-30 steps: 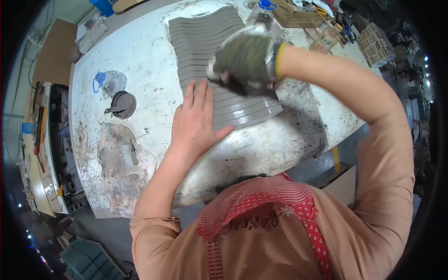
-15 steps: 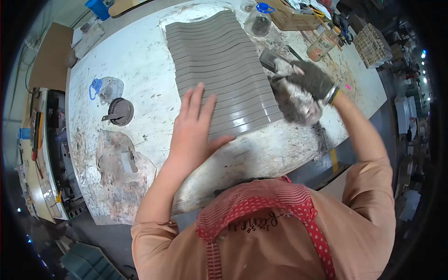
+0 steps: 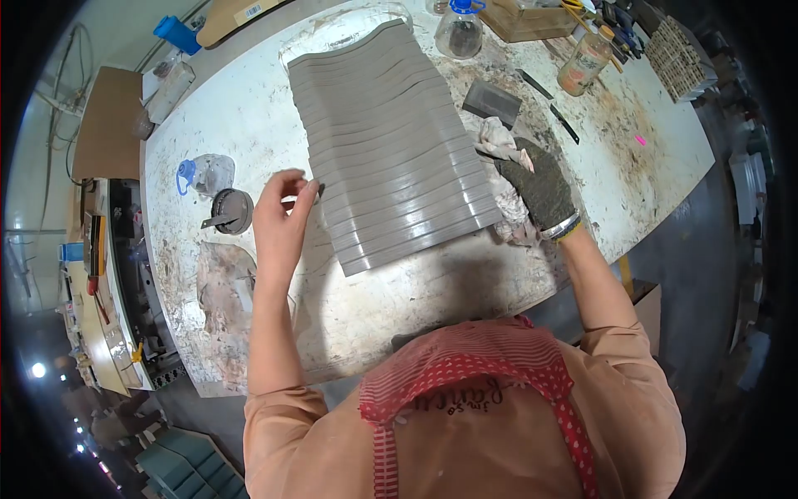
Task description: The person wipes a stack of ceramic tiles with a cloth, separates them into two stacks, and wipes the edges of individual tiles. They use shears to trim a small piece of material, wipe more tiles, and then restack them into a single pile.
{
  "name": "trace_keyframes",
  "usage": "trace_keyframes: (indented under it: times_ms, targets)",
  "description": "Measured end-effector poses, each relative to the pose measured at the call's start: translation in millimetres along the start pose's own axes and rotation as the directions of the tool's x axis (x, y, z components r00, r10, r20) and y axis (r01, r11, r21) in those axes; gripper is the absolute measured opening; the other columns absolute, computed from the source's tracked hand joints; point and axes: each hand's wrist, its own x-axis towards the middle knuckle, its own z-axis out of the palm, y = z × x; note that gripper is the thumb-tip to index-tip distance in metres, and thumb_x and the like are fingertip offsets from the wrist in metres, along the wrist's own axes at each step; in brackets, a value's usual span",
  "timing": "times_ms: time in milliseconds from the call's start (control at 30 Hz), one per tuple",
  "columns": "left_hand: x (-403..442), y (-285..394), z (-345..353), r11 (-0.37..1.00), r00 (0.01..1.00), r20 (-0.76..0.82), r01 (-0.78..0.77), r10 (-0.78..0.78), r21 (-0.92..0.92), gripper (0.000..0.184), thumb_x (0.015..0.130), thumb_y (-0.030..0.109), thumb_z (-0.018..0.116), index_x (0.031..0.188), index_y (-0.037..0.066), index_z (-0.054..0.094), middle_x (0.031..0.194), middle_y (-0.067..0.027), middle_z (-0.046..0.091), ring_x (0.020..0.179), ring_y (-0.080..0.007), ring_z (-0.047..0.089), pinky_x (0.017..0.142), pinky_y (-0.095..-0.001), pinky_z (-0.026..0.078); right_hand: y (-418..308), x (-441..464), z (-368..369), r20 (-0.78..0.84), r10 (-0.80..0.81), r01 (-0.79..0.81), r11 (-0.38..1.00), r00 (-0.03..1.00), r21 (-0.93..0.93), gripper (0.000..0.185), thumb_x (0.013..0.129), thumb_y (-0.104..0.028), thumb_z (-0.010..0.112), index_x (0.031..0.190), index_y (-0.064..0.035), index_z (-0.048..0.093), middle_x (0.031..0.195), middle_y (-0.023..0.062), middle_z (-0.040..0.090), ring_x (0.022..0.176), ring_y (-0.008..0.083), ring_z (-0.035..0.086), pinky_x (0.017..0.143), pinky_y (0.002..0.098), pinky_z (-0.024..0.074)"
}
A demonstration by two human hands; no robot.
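A grey panel [image 3: 391,141] with wavy ridges lies on the white table, its lower part shiny. My left hand [image 3: 281,218], bare, is at the panel's left edge with fingers curled and the thumb close to them. A small dark bit shows at its fingertips; what it is I cannot make out. On the panel's right side, my right hand [image 3: 540,187] wears a dark glove and is closed on a crumpled, stained rag [image 3: 503,141], which sticks out on both sides of the fingers. Just beyond the rag sits a dark grey rectangular block [image 3: 492,102].
Right of the block lie dark thin blades [image 3: 564,124] and a bottle [image 3: 585,62]. A jug with a blue cap [image 3: 459,33] stands at the back. To the left are a round tin [image 3: 233,211], a clear container [image 3: 214,175] and a stained cloth [image 3: 223,291] on the table [image 3: 399,312].
My left hand has come off the panel's top to its left edge and curled. My right hand has drawn nearer to me with the rag, uncovering the block. The view has shifted.
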Motion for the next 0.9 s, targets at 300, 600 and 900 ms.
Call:
trace_keyframes:
  times_ms: [300, 600, 900]
  targets:
    - [-10.2, 29.0, 5.8, 0.946, 0.997, 0.069, 0.005, -0.029, 0.323, 0.038, 0.09, 0.034, 0.06, 0.088, -0.004, 0.065, 0.081, -0.0173, 0.067, 0.073, -0.0299, 0.063, 0.069, -0.0368, 0.048, -22.9, 39.1, -14.9, 0.296, -0.692, 0.752, 0.597, 0.658, -0.278, 0.028, 0.09, -0.023, 0.057, 0.114, -0.0113, 0.063, 0.118, 0.0131, 0.06, 0.108, 0.0328, 0.057, 0.092, 0.0414, 0.0471]
    - [-10.8, 31.6, 12.4, 0.905, 0.995, 0.002, -0.09, 0.098, 0.415, 0.036, 0.091, 0.034, 0.059, 0.095, -0.002, 0.066, 0.085, -0.0186, 0.067, 0.079, -0.035, 0.063, 0.072, -0.0403, 0.048, -49.2, 58.9, -29.7, 0.482, -0.423, 0.553, 0.817, 0.767, -0.163, 0.027, 0.09, -0.026, 0.055, 0.111, -0.0128, 0.064, 0.122, 0.0096, 0.059, 0.112, 0.0279, 0.056, 0.097, 0.0372, 0.0451]
    - [-14.9, 38.0, 11.9, 0.867, 0.982, -0.014, -0.159, 0.188, 0.472, 0.035, 0.091, 0.032, 0.059, 0.092, -0.004, 0.064, 0.082, -0.0173, 0.066, 0.076, -0.0348, 0.062, 0.07, -0.041, 0.048, -35.6, 59.8, -31.2, 0.421, -0.478, 0.564, 0.82, 0.771, -0.101, 0.035, 0.089, -0.028, 0.06, 0.118, -0.0075, 0.061, 0.117, 0.0136, 0.061, 0.112, 0.0304, 0.056, 0.098, 0.0378, 0.0441]
